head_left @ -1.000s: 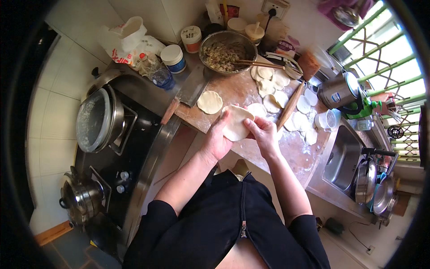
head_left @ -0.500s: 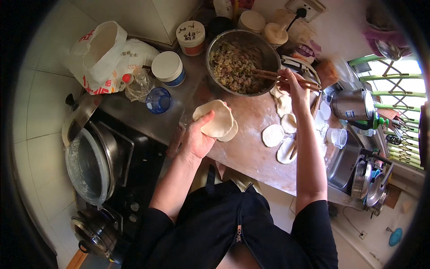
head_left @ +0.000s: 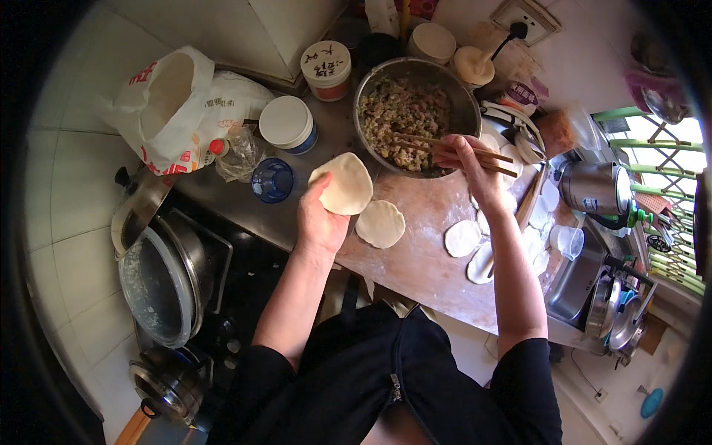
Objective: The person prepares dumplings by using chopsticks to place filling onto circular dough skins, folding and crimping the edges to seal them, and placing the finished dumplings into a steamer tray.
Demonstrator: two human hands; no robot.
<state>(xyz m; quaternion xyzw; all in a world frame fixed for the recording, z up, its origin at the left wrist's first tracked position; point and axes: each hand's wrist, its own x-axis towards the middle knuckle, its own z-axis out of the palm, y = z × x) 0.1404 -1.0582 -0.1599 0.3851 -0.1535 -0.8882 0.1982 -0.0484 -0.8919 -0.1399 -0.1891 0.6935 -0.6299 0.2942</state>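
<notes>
A round, pale dough wrapper [head_left: 345, 184] lies across the fingers of my left hand [head_left: 320, 226], with the thumb over its edge. My right hand [head_left: 475, 167] grips a pair of wooden chopsticks [head_left: 423, 144] at the near right rim of a steel bowl [head_left: 467, 107]. Their tips are in the chopped meat-and-vegetable filling [head_left: 397, 107]. Beside my left hand, a second dough wrapper [head_left: 381, 225] rests flat on the floured wooden board [head_left: 415, 267]. Several more wrappers [head_left: 463, 238] are spread under and around my right forearm, which partly hides them.
A blue glass [head_left: 272, 181], a lidded white tub [head_left: 288, 122] and a crumpled plastic bottle [head_left: 239, 152] stand left of the bowl. The black stove [head_left: 248, 274] bears a large pot at left. At right are a clear plastic cup [head_left: 567, 241] and the sink [head_left: 571, 278].
My left hand has moved left with its wrapper, uncovering the one on the board. The chopstick tips have shifted toward the near left of the filling, and my right hand has come closer to the bowl.
</notes>
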